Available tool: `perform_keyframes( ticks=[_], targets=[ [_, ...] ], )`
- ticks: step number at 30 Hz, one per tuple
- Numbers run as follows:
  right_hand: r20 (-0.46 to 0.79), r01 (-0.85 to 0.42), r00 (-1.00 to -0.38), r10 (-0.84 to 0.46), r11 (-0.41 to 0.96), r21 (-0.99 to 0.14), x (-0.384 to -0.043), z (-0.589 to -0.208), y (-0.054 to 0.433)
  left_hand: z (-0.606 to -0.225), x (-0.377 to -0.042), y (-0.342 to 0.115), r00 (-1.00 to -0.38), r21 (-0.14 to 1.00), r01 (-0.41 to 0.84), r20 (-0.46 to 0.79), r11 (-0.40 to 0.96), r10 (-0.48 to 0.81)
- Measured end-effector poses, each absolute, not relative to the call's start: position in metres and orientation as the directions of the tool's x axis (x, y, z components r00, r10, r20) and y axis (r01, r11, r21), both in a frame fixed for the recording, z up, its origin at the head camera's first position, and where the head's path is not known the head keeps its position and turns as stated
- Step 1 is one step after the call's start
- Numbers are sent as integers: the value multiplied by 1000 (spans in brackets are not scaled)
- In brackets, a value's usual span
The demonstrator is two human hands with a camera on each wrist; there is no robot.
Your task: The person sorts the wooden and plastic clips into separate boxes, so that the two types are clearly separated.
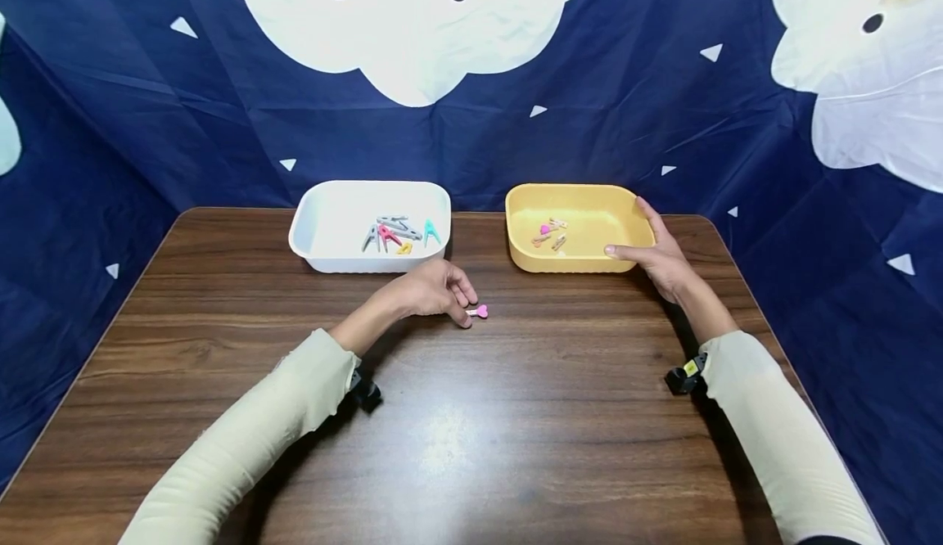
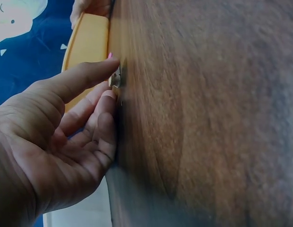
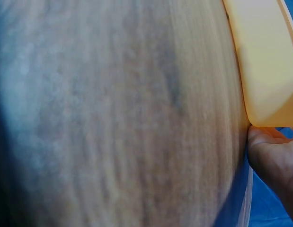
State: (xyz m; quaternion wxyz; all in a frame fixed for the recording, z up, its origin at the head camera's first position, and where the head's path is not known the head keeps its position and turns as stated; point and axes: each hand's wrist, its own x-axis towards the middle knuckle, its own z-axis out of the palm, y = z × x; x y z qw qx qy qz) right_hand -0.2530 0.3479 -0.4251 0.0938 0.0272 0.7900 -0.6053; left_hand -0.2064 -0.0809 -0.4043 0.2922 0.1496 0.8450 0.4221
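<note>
Between the thumb and fingers of my left hand (image 1: 435, 289) is a small wooden clothespin with a pink heart (image 1: 482, 311), low over the table in front of the two tubs. In the left wrist view the left hand (image 2: 66, 137) pinches this clothespin (image 2: 115, 79) close to the wood; the fingers partly cover it. My right hand (image 1: 663, 258) grips the right end of a yellow tub (image 1: 582, 263), thumb over the front rim and a finger along the back corner. Several small wooden clothespins (image 1: 541, 239), some with pink hearts, lie inside that tub.
Left of the yellow tub stands a white tub (image 1: 331, 265), holding several larger plastic clothespins (image 1: 398, 227) in grey, red, teal and yellow. Both tubs sit near the back edge of the brown wooden table (image 1: 545, 414). A dark blue patterned cloth (image 1: 221, 128) hangs behind and beside the table.
</note>
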Motion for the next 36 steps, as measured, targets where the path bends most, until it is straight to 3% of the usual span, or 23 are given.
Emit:
perform_keyframes(
  ticks=[19,36],
  targets=[
    [-187,164,-980,-66,262,-951,-252,-425,348,-408,-208,-76,-788,827,62,-303,559,536],
    [-175,151,-982,-67,264,-952,-253,-426,348,-399,-208,-51,-783,838,26,-322,545,532]
  ],
)
